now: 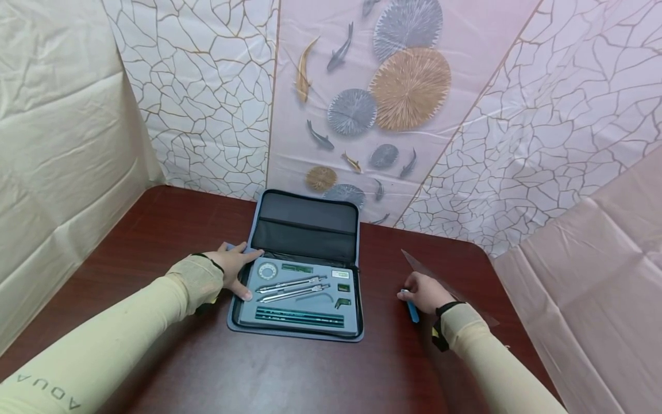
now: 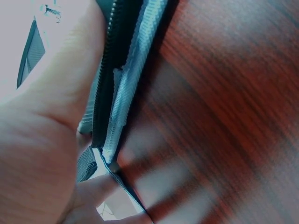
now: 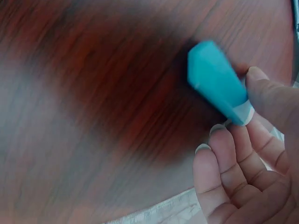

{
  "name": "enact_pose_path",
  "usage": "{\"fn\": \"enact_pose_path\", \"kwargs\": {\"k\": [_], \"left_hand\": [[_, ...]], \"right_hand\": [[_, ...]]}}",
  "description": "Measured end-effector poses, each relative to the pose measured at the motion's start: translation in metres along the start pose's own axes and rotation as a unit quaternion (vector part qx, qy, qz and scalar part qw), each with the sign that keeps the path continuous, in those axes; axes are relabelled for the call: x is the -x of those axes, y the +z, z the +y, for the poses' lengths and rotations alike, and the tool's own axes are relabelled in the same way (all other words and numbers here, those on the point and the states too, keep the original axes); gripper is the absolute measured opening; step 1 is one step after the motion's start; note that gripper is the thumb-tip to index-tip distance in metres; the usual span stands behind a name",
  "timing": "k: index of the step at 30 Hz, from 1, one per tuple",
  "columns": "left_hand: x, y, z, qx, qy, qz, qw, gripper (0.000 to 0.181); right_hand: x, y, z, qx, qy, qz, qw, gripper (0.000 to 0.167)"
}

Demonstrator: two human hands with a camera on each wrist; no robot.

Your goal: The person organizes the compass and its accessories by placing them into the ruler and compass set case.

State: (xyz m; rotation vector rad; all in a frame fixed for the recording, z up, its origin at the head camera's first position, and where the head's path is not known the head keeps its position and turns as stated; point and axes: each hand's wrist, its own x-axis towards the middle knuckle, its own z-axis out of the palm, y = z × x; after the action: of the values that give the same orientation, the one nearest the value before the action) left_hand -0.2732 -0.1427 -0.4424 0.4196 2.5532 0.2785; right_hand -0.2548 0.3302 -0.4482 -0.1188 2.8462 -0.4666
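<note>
A zippered drawing-instrument case (image 1: 308,211) lies unfolded on the table, its lid raised at the back. Its grey tray (image 1: 247,315) holds two compasses (image 1: 292,292), dark green pencils (image 1: 300,317), a round white dial-like piece (image 1: 267,271) and a white eraser-like block (image 1: 340,275). My left hand (image 1: 233,267) rests on the case's left edge with fingers spread, the thumb on the tray's side. In the left wrist view the hand lies over the zipper (image 2: 103,70). To the right of the case, my right hand (image 1: 428,293) pinches a small teal-blue piece with a whitish end (image 3: 217,79), kind unclear, just over the table.
A clear, thin triangular sheet like a set square (image 1: 418,264) lies on the dark red-brown table (image 1: 310,374), partly behind my right hand. Patterned cloth (image 1: 207,86) hangs behind the table, and pale cloth walls (image 1: 57,172) stand at both sides.
</note>
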Motion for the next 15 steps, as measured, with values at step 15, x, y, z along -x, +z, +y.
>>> {"fn": "enact_pose_path", "kwargs": {"k": [15], "left_hand": [[-0.0005, 0.0003, -0.0004, -0.003, -0.004, 0.000, 1.0000, 0.115]], "right_hand": [[0.0005, 0.0007, -0.0081, -0.021, -0.026, -0.008, 0.9994, 0.024]]}}
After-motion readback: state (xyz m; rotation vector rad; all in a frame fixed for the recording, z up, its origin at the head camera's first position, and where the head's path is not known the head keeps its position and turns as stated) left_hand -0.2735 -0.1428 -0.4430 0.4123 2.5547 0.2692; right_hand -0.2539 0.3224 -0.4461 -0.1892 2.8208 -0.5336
